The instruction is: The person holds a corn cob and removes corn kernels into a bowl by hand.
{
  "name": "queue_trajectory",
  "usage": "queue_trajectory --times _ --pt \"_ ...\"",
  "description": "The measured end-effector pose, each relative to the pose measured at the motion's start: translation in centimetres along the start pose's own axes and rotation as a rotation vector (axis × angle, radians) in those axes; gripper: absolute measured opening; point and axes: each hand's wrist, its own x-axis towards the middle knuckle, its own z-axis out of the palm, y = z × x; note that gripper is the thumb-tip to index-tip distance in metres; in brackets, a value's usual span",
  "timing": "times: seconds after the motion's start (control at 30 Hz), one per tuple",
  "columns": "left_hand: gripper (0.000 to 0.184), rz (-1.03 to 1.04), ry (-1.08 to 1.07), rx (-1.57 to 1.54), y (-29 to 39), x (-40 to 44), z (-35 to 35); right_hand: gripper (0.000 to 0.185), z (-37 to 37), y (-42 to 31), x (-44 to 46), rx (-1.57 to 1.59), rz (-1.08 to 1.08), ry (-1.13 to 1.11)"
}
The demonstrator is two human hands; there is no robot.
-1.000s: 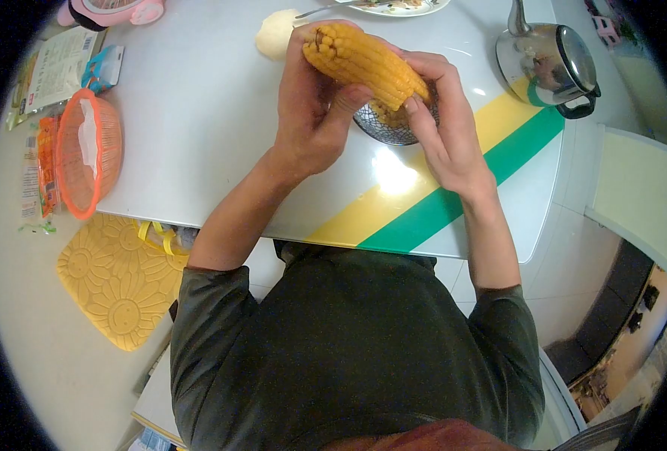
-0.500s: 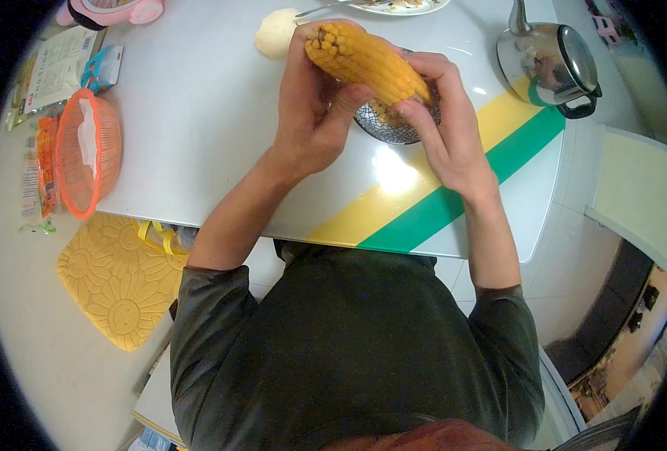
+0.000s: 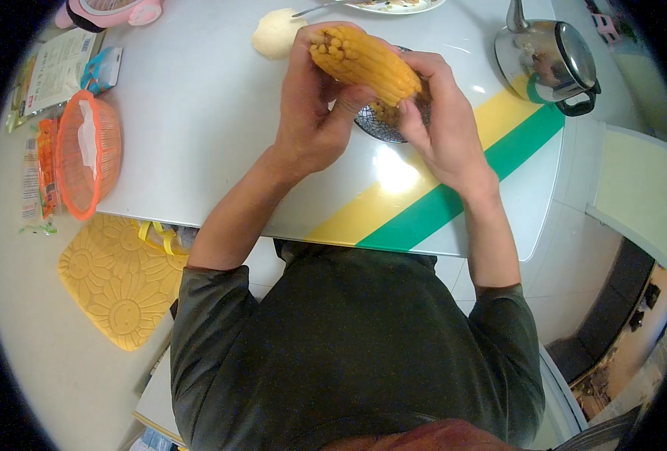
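Note:
A yellow corn cob (image 3: pixel 365 63) is held at a slant between my two hands, above the table. My left hand (image 3: pixel 314 105) wraps around its left end, the thumb pressed along the near side. At the right end, my right hand (image 3: pixel 442 113) grips it with fingers behind and the thumb on the kernels. Below the cob sits a bowl (image 3: pixel 375 129) with a dark crackle pattern, partly hidden by the cob and my right hand; some yellow bits show inside. A pale round bun (image 3: pixel 277 34) lies on the table just left of my left hand.
A plate (image 3: pixel 405 7) with food scraps and a utensil is at the back. To the right stands a metal pot (image 3: pixel 532 56) with a glass lid. An orange basket (image 3: pixel 108 154) and several food packets (image 3: pixel 59 68) lie at the left of the white table (image 3: pixel 198 98).
My right thumb has shifted slightly at the right end of the corn cob, and the cob has moved a little. Both hands still hold it.

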Motion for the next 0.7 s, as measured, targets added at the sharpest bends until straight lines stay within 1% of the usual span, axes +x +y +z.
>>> queue_trajectory --times 0.07,0.3,0.47,0.57,0.7 --pt "0.058 -0.021 0.022 0.019 0.0 -0.2 0.1 0.044 0.1 -0.2 0.0 -0.022 0.014 -0.003" --pt "0.059 0.013 0.010 0.121 0.3 -0.1 0.0 0.044 0.0 -1.1 0.2 -0.107 0.059 -0.026" --pt "0.059 0.028 0.022 0.147 0.2 -0.1 -0.2 0.041 -0.2 -1.0 0.4 -0.141 0.033 -0.029" --pt "0.058 -0.003 0.022 0.092 0.3 -0.1 -0.1 0.041 -0.3 -1.0 0.5 -0.120 0.011 -0.030" --pt "0.056 0.019 0.026 0.027 -0.3 0.1 -0.2 0.041 -0.3 -1.2 0.5 -0.087 -0.058 0.001"
